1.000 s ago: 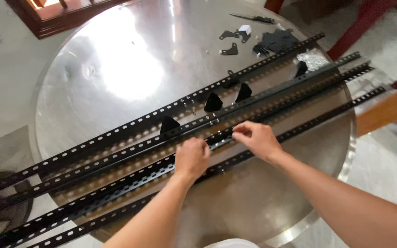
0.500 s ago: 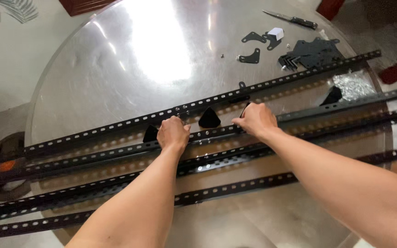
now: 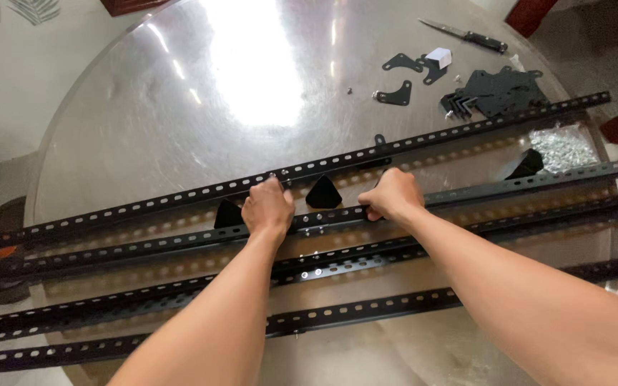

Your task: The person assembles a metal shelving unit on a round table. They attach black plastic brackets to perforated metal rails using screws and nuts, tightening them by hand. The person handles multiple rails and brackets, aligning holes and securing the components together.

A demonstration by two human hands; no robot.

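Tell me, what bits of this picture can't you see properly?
All in the head view:
- Fingertips of the left hand and right hand: curled over a slotted black rail, hidden by the knuckles.
- Rail ends: cut off by the picture's left and right edges.
- Pile of small silver hardware: too small to tell apart.
- Table middle: washed out by glare.

Both forearms are bare to the frame's edge, with no sleeves showing. The left hand [image 3: 268, 208] and right hand [image 3: 393, 194] wear no gloves, rings or watch.
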